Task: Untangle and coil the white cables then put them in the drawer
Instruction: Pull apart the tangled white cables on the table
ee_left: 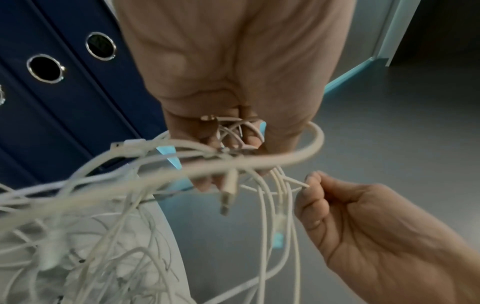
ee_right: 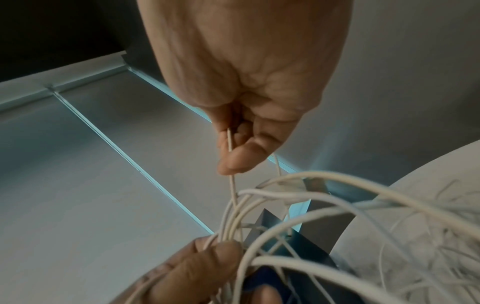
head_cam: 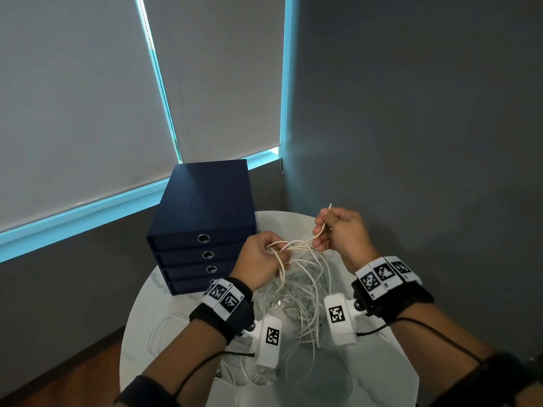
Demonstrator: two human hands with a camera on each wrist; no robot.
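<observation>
While the white cables (head_cam: 305, 277) are hanging in a snarl over the round table (head_cam: 390, 374), the left hand (head_cam: 258, 257) is clutching the knot to anchor it. The right hand (head_cam: 338, 230), at two o'clock from it, is pinching one strand (ee_right: 232, 181), probably to draw it free. The drawer unit (head_cam: 202, 230) is sitting shut at ten o'clock.

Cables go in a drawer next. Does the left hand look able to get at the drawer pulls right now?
Probably not yet: the left hand grips tangled cables, though the drawer unit stands close beside it, unblocked.
</observation>
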